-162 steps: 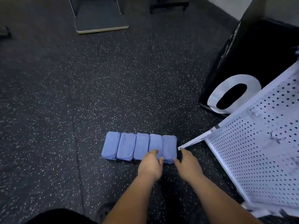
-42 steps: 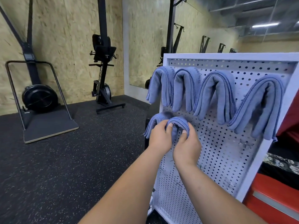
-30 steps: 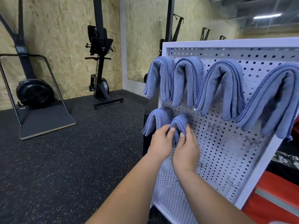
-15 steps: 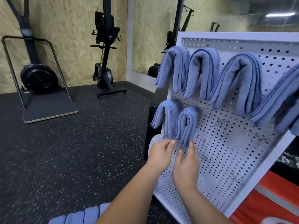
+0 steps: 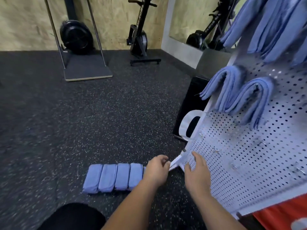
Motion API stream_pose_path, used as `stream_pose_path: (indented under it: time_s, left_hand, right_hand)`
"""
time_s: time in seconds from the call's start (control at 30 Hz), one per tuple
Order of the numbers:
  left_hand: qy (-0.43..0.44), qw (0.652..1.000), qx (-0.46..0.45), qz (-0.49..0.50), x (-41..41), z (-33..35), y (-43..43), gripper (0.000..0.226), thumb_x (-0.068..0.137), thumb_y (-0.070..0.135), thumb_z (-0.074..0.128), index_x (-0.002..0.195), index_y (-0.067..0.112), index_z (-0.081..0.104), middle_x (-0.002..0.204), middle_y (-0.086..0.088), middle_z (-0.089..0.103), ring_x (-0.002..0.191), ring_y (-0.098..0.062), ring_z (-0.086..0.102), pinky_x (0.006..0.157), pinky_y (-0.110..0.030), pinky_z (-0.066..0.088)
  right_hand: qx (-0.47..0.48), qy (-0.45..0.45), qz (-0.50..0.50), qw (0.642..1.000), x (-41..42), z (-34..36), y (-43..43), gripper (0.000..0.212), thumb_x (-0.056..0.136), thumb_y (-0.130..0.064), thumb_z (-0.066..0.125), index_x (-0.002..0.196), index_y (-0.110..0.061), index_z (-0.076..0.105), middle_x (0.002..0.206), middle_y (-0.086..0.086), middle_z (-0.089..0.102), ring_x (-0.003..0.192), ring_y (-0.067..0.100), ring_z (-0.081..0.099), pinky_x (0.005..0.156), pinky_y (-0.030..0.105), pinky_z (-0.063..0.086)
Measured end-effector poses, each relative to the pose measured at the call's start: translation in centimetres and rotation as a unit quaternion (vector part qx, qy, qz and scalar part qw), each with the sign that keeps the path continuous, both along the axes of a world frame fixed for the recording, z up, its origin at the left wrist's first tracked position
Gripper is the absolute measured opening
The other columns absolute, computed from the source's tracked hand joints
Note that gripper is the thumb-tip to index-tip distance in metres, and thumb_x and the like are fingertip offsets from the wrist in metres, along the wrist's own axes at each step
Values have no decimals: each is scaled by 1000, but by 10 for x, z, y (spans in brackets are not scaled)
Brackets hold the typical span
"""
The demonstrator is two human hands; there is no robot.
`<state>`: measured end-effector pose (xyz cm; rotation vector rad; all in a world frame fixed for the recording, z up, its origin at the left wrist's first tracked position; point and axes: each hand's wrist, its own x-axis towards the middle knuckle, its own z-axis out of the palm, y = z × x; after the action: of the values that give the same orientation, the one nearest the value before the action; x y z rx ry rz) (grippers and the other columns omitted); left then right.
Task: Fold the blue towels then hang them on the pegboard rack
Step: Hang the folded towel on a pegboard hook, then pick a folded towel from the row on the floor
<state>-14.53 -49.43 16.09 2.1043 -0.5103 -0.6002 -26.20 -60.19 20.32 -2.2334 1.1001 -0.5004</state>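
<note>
A row of several folded blue towels [image 5: 113, 177] lies on the dark speckled floor. The white pegboard rack [image 5: 240, 163] leans at the right, with two folded towels [image 5: 237, 95] draped over its second-row hooks and more towels [image 5: 269, 25] hanging along the top row. My left hand [image 5: 157, 170] hovers over the right end of the floor row, fingers loosely curled and holding nothing. My right hand [image 5: 197, 171] is spread in front of the rack's lower left corner, also holding nothing.
A black box with a white ring mark [image 5: 191, 117] stands behind the rack. Exercise machines [image 5: 141, 35] and a footplate [image 5: 86, 68] stand along the plywood wall. Something red [image 5: 282, 216] sits at the lower right. My dark-clothed knee [image 5: 73, 216] shows at the bottom.
Both hands have left the towel just hung on the second row and dropped toward the floor. The view has tilted down, bringing the floor towels into sight.
</note>
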Motion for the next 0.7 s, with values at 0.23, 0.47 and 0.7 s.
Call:
stream_pose_path:
  time_s: [0.23, 0.47, 0.7]
  left_hand:
    - [30, 988, 147, 23, 22, -75, 65, 43, 105, 41, 56, 145, 23, 56, 145, -2, 61, 128, -27, 59, 102, -37, 48]
    - [66, 980, 179, 50, 46, -122, 90, 48, 106, 42, 54, 151, 24, 49, 151, -2, 53, 132, -26, 57, 106, -39, 49]
    - [73, 970, 222, 71, 67, -172, 92, 51, 105, 43, 53, 153, 26, 48, 149, -5, 52, 135, -29, 50, 110, -44, 46]
  right_hand:
    - [125, 148, 104, 976, 37, -71, 25, 52, 102, -33, 64, 151, -24, 52, 150, 4, 58, 133, 25, 57, 108, 41, 49]
    - [170, 248, 184, 936, 89, -138, 33, 56, 101, -35, 65, 153, -20, 50, 151, 7, 56, 131, 28, 58, 104, 37, 48]
    - [173, 305, 221, 910, 138, -206, 23, 69, 103, -36, 64, 162, -15, 37, 162, 10, 45, 146, 31, 46, 116, 39, 40]
